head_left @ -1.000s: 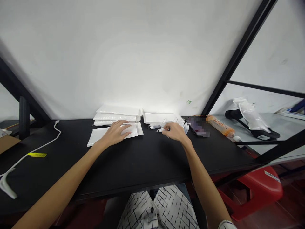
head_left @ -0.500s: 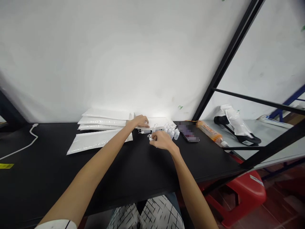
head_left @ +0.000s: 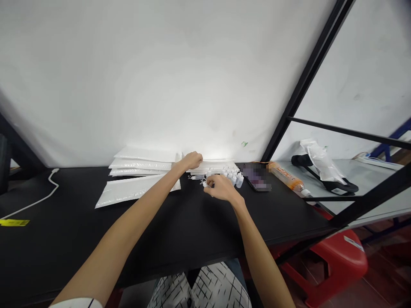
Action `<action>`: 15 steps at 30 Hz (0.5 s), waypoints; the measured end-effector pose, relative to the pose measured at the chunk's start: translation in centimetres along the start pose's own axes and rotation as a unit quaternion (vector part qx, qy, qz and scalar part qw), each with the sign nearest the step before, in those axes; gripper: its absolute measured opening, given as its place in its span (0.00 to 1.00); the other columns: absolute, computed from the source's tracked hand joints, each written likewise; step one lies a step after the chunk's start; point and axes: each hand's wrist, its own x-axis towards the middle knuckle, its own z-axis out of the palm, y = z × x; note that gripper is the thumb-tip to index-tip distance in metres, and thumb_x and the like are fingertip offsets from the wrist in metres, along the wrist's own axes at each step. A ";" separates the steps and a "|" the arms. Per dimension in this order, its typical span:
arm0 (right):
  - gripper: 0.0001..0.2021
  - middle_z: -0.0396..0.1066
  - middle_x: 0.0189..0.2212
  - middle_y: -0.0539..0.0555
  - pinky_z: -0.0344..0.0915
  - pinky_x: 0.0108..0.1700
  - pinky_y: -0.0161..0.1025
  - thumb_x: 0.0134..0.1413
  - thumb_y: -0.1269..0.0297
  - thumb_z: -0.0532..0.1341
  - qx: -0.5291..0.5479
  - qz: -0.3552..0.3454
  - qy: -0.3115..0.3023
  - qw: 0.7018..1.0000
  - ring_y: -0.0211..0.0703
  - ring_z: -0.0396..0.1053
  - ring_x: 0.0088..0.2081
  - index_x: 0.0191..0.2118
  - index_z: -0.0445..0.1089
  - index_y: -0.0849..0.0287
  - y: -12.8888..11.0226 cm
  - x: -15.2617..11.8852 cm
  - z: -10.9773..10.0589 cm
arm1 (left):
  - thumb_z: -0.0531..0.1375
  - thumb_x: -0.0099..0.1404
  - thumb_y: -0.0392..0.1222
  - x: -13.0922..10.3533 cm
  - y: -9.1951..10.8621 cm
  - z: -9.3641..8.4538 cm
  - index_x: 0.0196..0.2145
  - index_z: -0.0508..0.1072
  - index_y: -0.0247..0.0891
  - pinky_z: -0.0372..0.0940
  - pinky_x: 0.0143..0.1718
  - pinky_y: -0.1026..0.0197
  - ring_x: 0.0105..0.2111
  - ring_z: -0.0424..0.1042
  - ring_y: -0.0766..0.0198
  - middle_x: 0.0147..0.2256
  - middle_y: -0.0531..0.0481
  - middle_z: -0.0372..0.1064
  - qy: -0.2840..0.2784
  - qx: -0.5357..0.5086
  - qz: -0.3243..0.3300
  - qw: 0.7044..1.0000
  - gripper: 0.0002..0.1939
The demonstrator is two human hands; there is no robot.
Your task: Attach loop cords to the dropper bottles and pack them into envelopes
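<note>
My left hand [head_left: 193, 159] is closed at the left end of a stack of flat white sheets or mailers [head_left: 213, 166] against the wall; its curled fingers hide what they hold, if anything. My right hand [head_left: 220, 187] pinches a small bottle with a white cap and a thin cord [head_left: 204, 183], most of it hidden by the fingers. Just behind that hand stand several small translucent bottles [head_left: 239, 180] with white caps and loops. Another small bottle [head_left: 198, 177] lies on its side between my hands.
White padded mailers [head_left: 141, 165] are piled on the left, with one mailer [head_left: 128, 191] in front. A phone [head_left: 257, 179], an orange-labelled bottle [head_left: 285, 176] and a black frame post [head_left: 287, 102] are on the right. A white cable [head_left: 48, 194] crosses the black table [head_left: 180, 231].
My left fingers have curled in and lifted slightly over the white stack. My right hand stays about where it was, pinching the small bottle. The view has shifted slightly.
</note>
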 end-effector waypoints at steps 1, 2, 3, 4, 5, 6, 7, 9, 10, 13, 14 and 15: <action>0.04 0.72 0.25 0.50 0.53 0.30 0.34 0.44 0.65 0.59 0.011 0.000 0.006 1.000 0.41 0.67 0.30 0.23 0.67 0.58 0.1 0.0 -0.1 | 0.52 0.62 0.32 -0.1 0.3 -0.4 0.35 0.79 0.32 0.61 0.37 0.58 0.37 0.73 0.53 0.34 0.37 0.76 0.024 0.014 -0.011 1.000 0.14; 0.04 0.73 0.26 0.50 0.55 0.30 0.34 0.44 0.65 0.59 0.027 0.003 0.013 1.000 0.40 0.68 0.30 0.24 0.68 0.58 0.3 0.0 -0.1 | 0.51 0.62 0.31 -0.3 0.6 -1.1 0.36 0.78 0.31 0.61 0.36 0.57 0.38 0.73 0.52 0.34 0.36 0.75 0.048 0.028 -0.023 0.998 0.15; 0.04 0.73 0.28 0.50 0.56 0.31 0.33 0.44 0.65 0.59 0.048 0.007 0.022 0.999 0.40 0.68 0.30 0.25 0.69 0.58 0.5 0.1 -0.2 | 0.50 0.63 0.31 -0.5 0.8 -1.9 0.36 0.77 0.30 0.61 0.36 0.57 0.37 0.72 0.51 0.34 0.35 0.75 0.073 0.040 -0.036 0.996 0.15; 0.05 0.74 0.30 0.50 0.58 0.32 0.33 0.44 0.64 0.59 0.074 0.013 0.030 0.997 0.39 0.69 0.29 0.27 0.70 0.58 0.7 0.1 -0.3 | 0.49 0.63 0.31 -0.8 0.9 -2.8 0.37 0.77 0.30 0.60 0.35 0.57 0.37 0.72 0.51 0.34 0.35 0.74 0.099 0.051 -0.047 0.993 0.16; 0.06 0.74 0.31 0.49 0.59 0.32 0.33 0.45 0.64 0.59 0.104 0.018 0.037 0.994 0.37 0.69 0.27 0.29 0.71 0.58 0.9 0.1 -0.3 | 0.48 0.64 0.30 -1.3 1.0 -3.9 0.39 0.76 0.30 0.60 0.35 0.57 0.37 0.72 0.52 0.34 0.35 0.74 0.126 0.062 -0.056 0.988 0.16; 0.07 0.74 0.31 0.49 0.60 0.32 0.33 0.45 0.63 0.58 0.134 0.021 0.043 0.990 0.36 0.68 0.24 0.31 0.71 0.58 1.1 0.2 -0.4 | 0.47 0.64 0.30 -1.9 0.9 -5.1 0.40 0.75 0.30 0.60 0.35 0.57 0.37 0.71 0.52 0.35 0.35 0.74 0.152 0.072 -0.063 0.984 0.17; 0.08 0.74 0.30 0.49 0.61 0.31 0.33 0.45 0.63 0.58 0.164 0.020 0.048 0.985 0.34 0.67 0.22 0.32 0.71 0.59 1.4 0.3 -0.4 | 0.47 0.64 0.30 -2.8 0.9 -6.2 0.41 0.74 0.31 0.59 0.35 0.57 0.37 0.71 0.53 0.36 0.36 0.73 0.176 0.083 -0.067 0.979 0.17; 0.09 0.72 0.26 0.48 0.61 0.30 0.33 0.45 0.64 0.58 0.215 0.014 0.063 0.975 0.33 0.65 0.20 0.34 0.71 0.60 1.9 0.5 -0.6 | 0.46 0.63 0.28 -5.5 0.5 -7.9 0.39 0.74 0.32 0.60 0.35 0.56 0.35 0.70 0.54 0.33 0.39 0.73 0.208 0.104 -0.067 0.970 0.17; 0.10 0.70 0.24 0.47 0.61 0.29 0.33 0.44 0.64 0.58 0.237 0.011 0.072 0.969 0.33 0.63 0.19 0.35 0.71 0.61 2.2 0.6 -0.6 | 0.47 0.61 0.27 -7.2 0.2 -8.4 0.36 0.74 0.33 0.60 0.34 0.56 0.33 0.69 0.55 0.30 0.41 0.72 0.218 0.119 -0.060 0.967 0.17; 0.12 0.67 0.21 0.46 0.59 0.25 0.33 0.43 0.65 0.58 0.297 0.006 0.102 0.949 0.32 0.60 0.17 0.36 0.72 0.62 2.8 0.9 -0.9 | 0.47 0.59 0.24 -13.5 -1.3 -7.9 0.30 0.74 0.34 0.61 0.32 0.57 0.27 0.67 0.58 0.24 0.45 0.69 0.270 0.219 0.020 0.937 0.17; 0.12 0.66 0.20 0.45 0.59 0.25 0.32 0.42 0.66 0.58 0.314 0.006 0.112 0.943 0.31 0.60 0.16 0.35 0.72 0.62 2.9 1.0 -1.1 | 0.47 0.59 0.24 -15.8 -1.9 -7.2 0.30 0.74 0.35 0.63 0.33 0.57 0.27 0.68 0.59 0.24 0.46 0.70 0.292 0.235 0.050 0.926 0.17; 0.11 0.65 0.19 0.45 0.59 0.25 0.32 0.42 0.66 0.58 0.327 0.005 0.119 0.937 0.32 0.60 0.16 0.34 0.72 0.62 2.9 1.0 -1.2 | 0.48 0.60 0.24 -18.1 -2.6 -6.2 0.32 0.74 0.35 0.65 0.36 0.56 0.28 0.70 0.59 0.26 0.47 0.72 0.306 0.245 0.080 0.917 0.17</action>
